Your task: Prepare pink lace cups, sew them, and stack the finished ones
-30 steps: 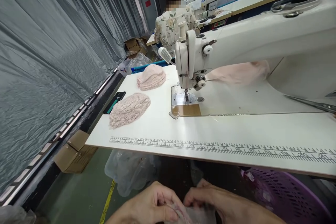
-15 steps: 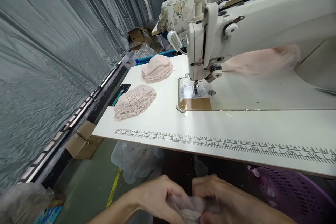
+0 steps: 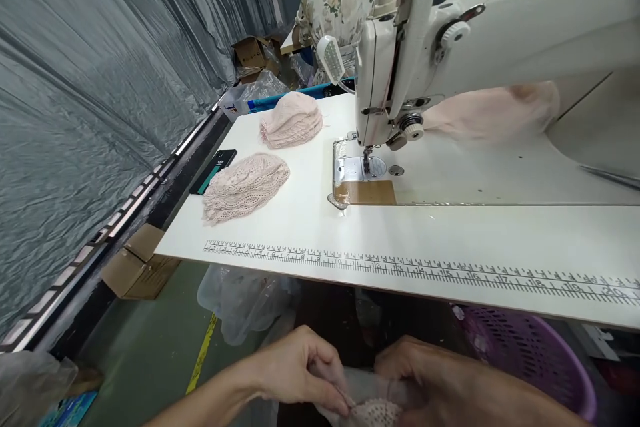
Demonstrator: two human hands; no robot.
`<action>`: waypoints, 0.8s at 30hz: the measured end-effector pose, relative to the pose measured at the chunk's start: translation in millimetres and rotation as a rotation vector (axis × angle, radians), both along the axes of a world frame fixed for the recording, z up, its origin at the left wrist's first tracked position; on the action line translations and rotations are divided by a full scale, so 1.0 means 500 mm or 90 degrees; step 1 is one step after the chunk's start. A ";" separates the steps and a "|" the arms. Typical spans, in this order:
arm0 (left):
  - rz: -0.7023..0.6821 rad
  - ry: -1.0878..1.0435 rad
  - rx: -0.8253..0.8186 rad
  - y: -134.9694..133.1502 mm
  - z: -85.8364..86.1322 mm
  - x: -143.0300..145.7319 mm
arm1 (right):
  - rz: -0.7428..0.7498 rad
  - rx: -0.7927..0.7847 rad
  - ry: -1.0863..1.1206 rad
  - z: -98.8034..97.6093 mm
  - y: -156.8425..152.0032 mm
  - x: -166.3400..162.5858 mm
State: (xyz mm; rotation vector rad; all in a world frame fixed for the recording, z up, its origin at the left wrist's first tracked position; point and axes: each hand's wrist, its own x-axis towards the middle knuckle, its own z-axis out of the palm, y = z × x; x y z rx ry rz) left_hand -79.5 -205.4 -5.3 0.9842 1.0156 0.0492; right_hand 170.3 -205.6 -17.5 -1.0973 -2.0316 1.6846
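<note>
Below the table's front edge, my left hand (image 3: 295,373) pinches a piece of pale lace fabric (image 3: 375,411) between thumb and fingers. My right hand (image 3: 430,380) grips the same piece from the other side; its fingertips are partly hidden. The piece has a sheer part and an openwork lace part, and its lower portion runs out of view. On the white table (image 3: 310,227) lie two pale pink gathered fabric pieces, a lace one (image 3: 247,187) nearer and a smoother one (image 3: 291,120) behind it. The sewing machine (image 3: 380,80) stands to their right, its needle area bare of fabric.
A dark phone-like object (image 3: 215,170) lies at the table's left edge. More pink fabric (image 3: 495,110) sits behind the machine arm. A purple basket (image 3: 530,360) stands below right, a cardboard box (image 3: 140,263) on the left floor. A person in a floral top (image 3: 333,13) sits beyond.
My view has shifted slightly, so table and machine appear a little further left. My hands still hold the lace fabric, and more of its openwork part shows between them.
</note>
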 end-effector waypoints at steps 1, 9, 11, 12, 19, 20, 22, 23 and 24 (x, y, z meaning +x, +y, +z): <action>-0.004 0.004 0.011 -0.001 -0.001 -0.002 | 0.010 -0.015 -0.006 -0.004 0.000 -0.001; 0.002 -0.002 -0.013 -0.008 -0.011 -0.002 | 0.038 -0.128 0.010 -0.030 0.005 0.003; 0.006 -0.003 -0.020 -0.007 -0.010 -0.002 | 0.031 -0.154 0.009 -0.030 0.005 0.000; 0.004 0.000 -0.016 -0.007 -0.010 -0.002 | 0.027 -0.165 0.007 -0.029 0.005 -0.002; 0.002 0.022 0.000 -0.013 -0.010 -0.013 | 0.060 -0.229 0.014 -0.028 0.014 -0.007; 0.004 0.021 0.000 -0.013 -0.011 -0.015 | 0.069 -0.230 0.020 -0.028 0.016 -0.006; 0.005 0.021 0.003 -0.014 -0.014 -0.018 | 0.095 -0.232 0.037 -0.028 0.020 -0.003; 0.006 0.021 0.005 -0.014 -0.015 -0.019 | 0.104 -0.230 0.045 -0.027 0.022 -0.002; 0.007 0.023 0.008 -0.014 -0.016 -0.020 | 0.109 -0.227 0.050 -0.026 0.023 -0.001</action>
